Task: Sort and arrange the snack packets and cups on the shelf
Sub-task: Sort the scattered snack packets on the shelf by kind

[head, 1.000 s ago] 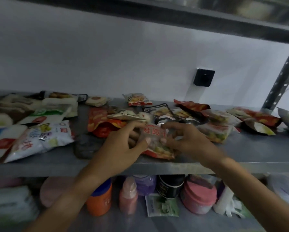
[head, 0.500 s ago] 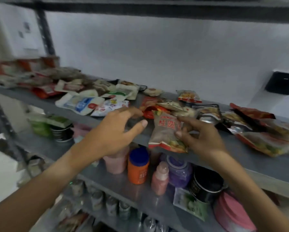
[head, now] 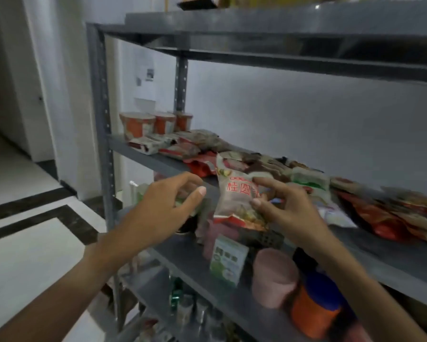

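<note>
A brown packet [head: 237, 196] with red characters is pinched at its right edge by the right hand [head: 285, 208], thumb and forefinger clamped on the film, and is held upright just in front of the edge of the shelf [head: 163, 164], clear of the other packets. The left hand [head: 168, 206] is seen just beside it, not touching; its fingers [head: 199, 192] are curled loosely apart and nothing is held in them. Behind, a jumble of packets [head: 304, 178] is spread along the shelf, and three cups [head: 155, 123] are lined up at the far left end, with a few flatter packets lying just in front of them. Jars and bottles are stored on the lower shelf [head: 269, 312]. The step in hand is judged to be the carrying of one packet toward its group, the sorting being far from done since most packets lie mixed. For the next move, a spot among like packets must be chosen and the packet laid flat there; the thin, slippery film should be steadied by the free hand so that it is not dropped off the edge.
</note>
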